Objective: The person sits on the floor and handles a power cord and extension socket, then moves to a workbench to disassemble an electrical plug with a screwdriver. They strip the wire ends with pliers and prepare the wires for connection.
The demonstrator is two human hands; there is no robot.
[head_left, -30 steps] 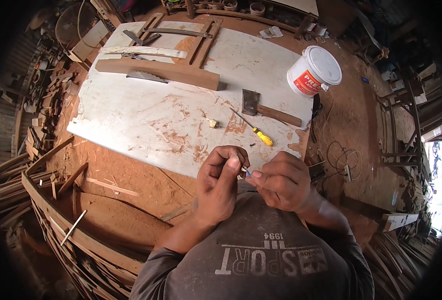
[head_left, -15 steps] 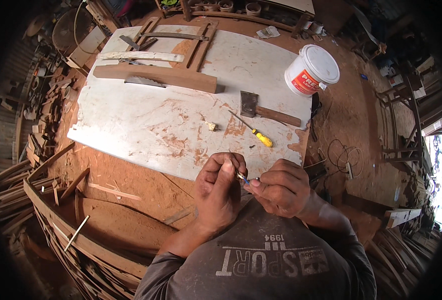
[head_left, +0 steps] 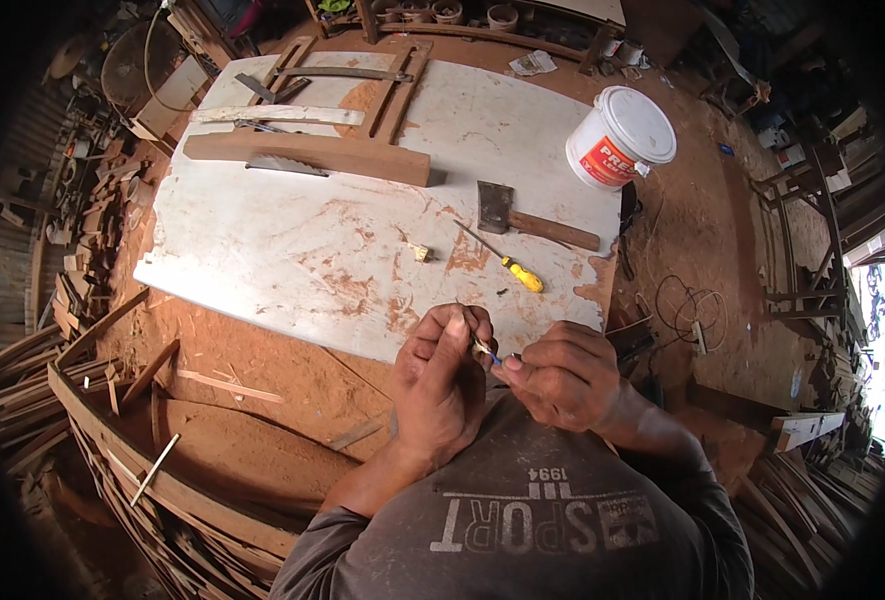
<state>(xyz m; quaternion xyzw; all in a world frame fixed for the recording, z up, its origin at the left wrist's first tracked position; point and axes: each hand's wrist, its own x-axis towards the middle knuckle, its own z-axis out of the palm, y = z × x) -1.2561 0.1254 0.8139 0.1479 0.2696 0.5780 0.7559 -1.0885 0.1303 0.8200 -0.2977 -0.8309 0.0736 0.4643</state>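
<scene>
Close to my chest, just off the near edge of the white board (head_left: 252, 225), my two hands are held together. My left hand (head_left: 442, 372) is closed, its thumb and fingers pinching a small brass-coloured piece (head_left: 481, 346), mostly hidden by the fingers. A thin blue strand (head_left: 496, 360), apparently wire, runs from that piece to my right hand (head_left: 565, 374), whose thumb and curled fingers grip its other end. Beyond the hands lies a screwdriver (head_left: 523, 276) with a yellow handle. A hatchet (head_left: 496, 207) with a wooden handle rests behind it, and a small crumpled pale bit (head_left: 421, 253) sits to the left.
A white lidded bucket (head_left: 642, 125) stands at the board's far right. A wooden beam (head_left: 307, 158), a saw blade (head_left: 288, 166) and a slotted wooden frame (head_left: 394, 95) lie at far left. Timber strips (head_left: 22, 400) pile up on the left; a cable (head_left: 697, 310) coils on the floor at right.
My right fingers have shifted slightly, and a little more of the blue strand shows between the hands. The left hand keeps its pinch. The whole view has moved very slightly.
</scene>
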